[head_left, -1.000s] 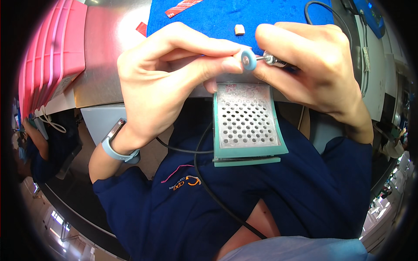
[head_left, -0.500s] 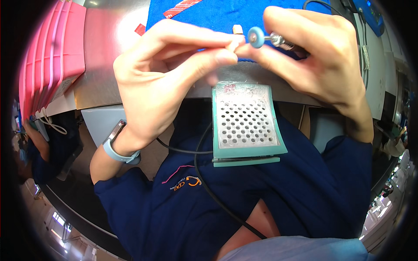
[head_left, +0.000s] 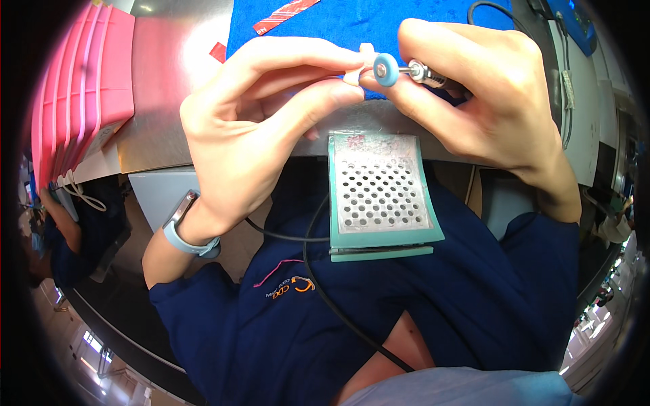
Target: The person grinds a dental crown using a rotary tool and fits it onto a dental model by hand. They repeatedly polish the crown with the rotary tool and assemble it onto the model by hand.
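My left hand (head_left: 240, 125) pinches a small cream-coloured, tooth-like piece (head_left: 352, 76) between thumb and forefinger. In my right hand (head_left: 484, 95) is a rotary handpiece (head_left: 428, 73), its metal nose pointing left. The blue polishing wheel (head_left: 386, 70) on its tip is right beside the small piece; whether they touch I cannot make out. Both hands meet above the near edge of a blue towel (head_left: 379, 24). Just beyond my left fingertips shows a pale tan bit (head_left: 366, 48), possibly part of the same piece.
Below my hands a perforated metal plate with a green frame (head_left: 382, 193) juts from the metal bench (head_left: 166, 88). Pink stacked trays (head_left: 84, 95) stand at the left. Red strips (head_left: 288, 15) lie by the towel. A black cable (head_left: 318, 284) crosses my lap; another person's arm (head_left: 61, 220) is far left.
The handpiece and its wheel have shifted slightly left and down, closer to the small piece. My left hand has turned a little, and the piece shows more clearly between its fingertips.
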`<state>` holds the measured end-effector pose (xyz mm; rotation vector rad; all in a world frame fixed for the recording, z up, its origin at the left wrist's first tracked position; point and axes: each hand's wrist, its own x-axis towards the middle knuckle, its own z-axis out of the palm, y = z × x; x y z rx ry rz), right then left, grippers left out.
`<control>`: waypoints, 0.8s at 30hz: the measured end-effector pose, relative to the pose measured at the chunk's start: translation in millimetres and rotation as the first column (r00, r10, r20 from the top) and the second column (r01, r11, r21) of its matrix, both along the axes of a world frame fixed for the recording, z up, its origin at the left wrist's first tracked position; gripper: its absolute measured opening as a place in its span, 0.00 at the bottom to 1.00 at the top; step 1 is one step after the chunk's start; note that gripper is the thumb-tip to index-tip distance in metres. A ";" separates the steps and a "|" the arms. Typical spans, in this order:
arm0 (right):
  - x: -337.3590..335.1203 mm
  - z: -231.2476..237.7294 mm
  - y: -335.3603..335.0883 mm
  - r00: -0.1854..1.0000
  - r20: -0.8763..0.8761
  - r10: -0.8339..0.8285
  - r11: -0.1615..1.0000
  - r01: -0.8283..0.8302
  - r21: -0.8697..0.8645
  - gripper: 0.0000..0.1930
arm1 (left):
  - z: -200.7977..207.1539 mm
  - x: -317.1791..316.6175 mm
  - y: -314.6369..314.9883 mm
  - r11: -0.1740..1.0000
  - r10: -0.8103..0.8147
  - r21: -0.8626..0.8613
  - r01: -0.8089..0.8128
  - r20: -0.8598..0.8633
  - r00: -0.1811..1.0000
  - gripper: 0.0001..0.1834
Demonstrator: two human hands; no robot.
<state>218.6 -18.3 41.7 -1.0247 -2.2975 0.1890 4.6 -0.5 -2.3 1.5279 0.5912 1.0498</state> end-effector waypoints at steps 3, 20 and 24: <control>0.0 -1.0 0.8 0.999 0.038 -0.002 1.000 0.001 0.024 0.12 | 0.4 -3.3 0.7 0.999 0.008 0.041 -0.004 -0.094 0.996 0.14; 2.7 2.5 -1.1 0.988 0.154 -0.012 1.000 0.008 0.029 0.15 | -1.5 -3.0 -0.3 0.999 -0.032 -0.014 0.032 -0.030 0.999 0.09; 2.7 -1.7 -1.8 0.992 0.129 -0.007 0.999 0.001 0.048 0.15 | -1.1 -2.7 -0.6 0.999 -0.033 -0.029 0.032 -0.032 0.999 0.09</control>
